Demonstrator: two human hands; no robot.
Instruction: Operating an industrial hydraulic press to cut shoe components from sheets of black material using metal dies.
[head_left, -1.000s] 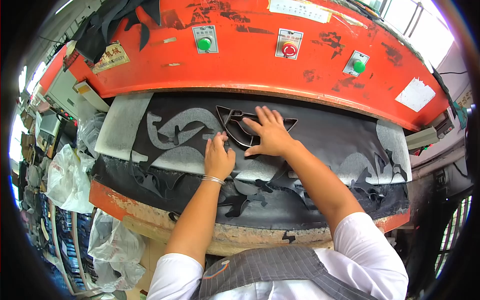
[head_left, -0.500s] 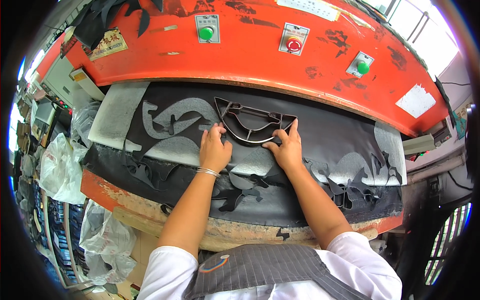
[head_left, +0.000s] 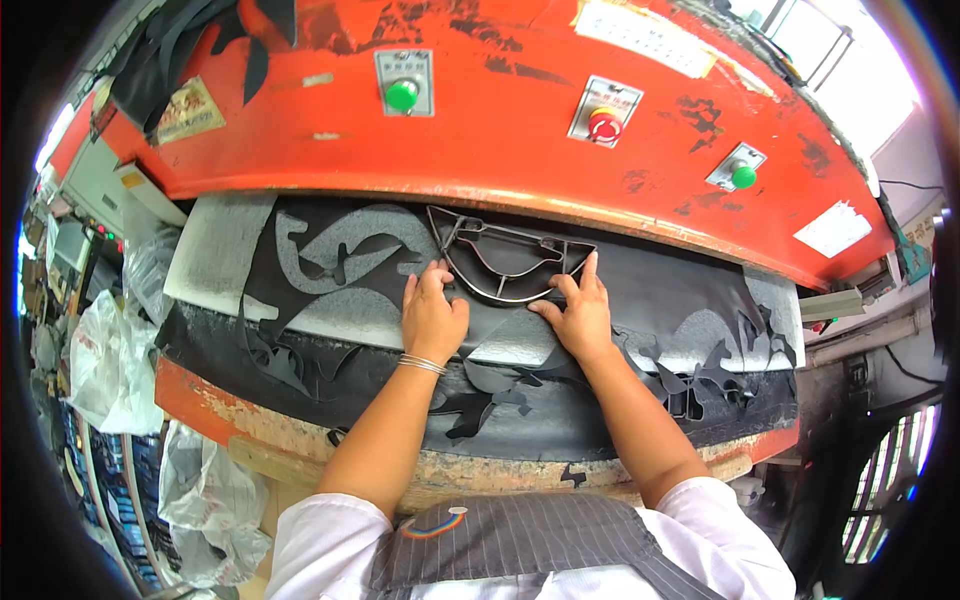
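A half-moon steel cutting die (head_left: 505,292) with inner curved blades and cross struts lies on a black leather-like sheet (head_left: 675,290). My left hand (head_left: 436,318) is at its left end, fingers curled against the outer rim. On the right, my right hand (head_left: 580,315) grips the rim between the thumb below and fingers stretched up along the right end. Left of the die, curved cut-outs in the sheet bare a grey-white board (head_left: 335,318). The die's underside is hidden.
An orange press beam (head_left: 490,150) spans the far side, with two green buttons and a red knob (head_left: 604,126). Black offcuts (head_left: 480,395) and a small die (head_left: 686,403) lie on the near ledge. Plastic bags (head_left: 115,365) hang at the left.
The view has tilted, so the press beam sits lower in the picture. Both hands stay at the die, which shows no clear shift on the sheet.
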